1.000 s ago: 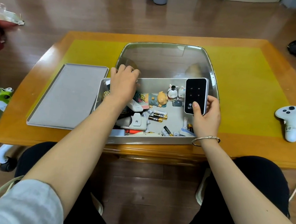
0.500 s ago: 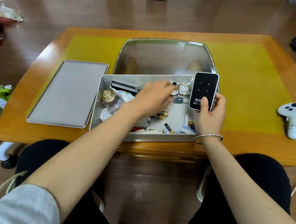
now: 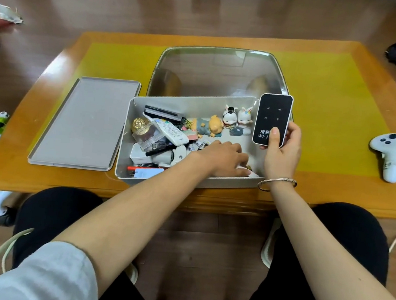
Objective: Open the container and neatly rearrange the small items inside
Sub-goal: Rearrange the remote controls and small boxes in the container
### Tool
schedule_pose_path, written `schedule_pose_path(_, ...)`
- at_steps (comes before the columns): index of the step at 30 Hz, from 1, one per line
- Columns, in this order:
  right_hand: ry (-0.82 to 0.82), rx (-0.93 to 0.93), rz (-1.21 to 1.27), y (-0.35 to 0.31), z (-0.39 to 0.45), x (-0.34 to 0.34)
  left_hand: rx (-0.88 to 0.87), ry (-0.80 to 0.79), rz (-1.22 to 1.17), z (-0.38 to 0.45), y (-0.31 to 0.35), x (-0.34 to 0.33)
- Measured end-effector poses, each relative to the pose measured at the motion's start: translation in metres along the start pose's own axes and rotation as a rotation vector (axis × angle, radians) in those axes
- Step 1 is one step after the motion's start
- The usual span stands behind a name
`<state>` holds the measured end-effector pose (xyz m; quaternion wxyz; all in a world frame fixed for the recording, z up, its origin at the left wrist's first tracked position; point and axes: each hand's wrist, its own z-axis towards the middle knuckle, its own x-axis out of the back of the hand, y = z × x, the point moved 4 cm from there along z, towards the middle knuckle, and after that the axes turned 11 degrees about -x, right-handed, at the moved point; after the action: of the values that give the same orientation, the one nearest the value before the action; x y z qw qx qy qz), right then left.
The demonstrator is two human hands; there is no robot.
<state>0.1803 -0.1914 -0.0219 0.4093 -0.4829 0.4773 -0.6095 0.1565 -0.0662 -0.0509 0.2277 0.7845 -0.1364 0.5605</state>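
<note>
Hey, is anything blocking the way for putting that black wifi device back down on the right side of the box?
Partly. The left hand lies across the near right floor of the box, below the black wifi device held upright by the right hand. The small dark bottle and two rabbit figurines fill the far right corner.

Open grey rectangular metal container (image 3: pixel 130 141) on orange wooden table (image 3: pixel 333 192), flat grey lid (image 3: pixel 83 124) left beside it. Left hand (image 3: pixel 225 158) reaches down among clutter at right near corner. Right hand (image 3: pixel 281 150) grips black rectangular Wi-Fi device (image 3: pixel 273 118) upright over right wall.
</note>
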Motion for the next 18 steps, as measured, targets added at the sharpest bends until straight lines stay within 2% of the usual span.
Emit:
schedule_pose_path(5,0.006,0.032,-0.027,-0.002,-0.002,0.0,0.04,0.011,-0.08,-0.022,-0.017,-0.001)
schedule_pose_path(12,-0.014,0.053,-0.061,-0.002,-0.001,-0.001,0.016,0.198,-0.058,-0.018,-0.011,0.0)
schedule_pose_path(14,-0.026,0.077,-0.091,-0.002,-0.001,-0.001,0.047,0.134,-0.08,-0.014,-0.011,-0.003)
schedule_pose_path(18,-0.075,0.107,-0.142,-0.004,-0.002,-0.003,0.147,-0.101,-0.112,-0.017,-0.019,-0.013)
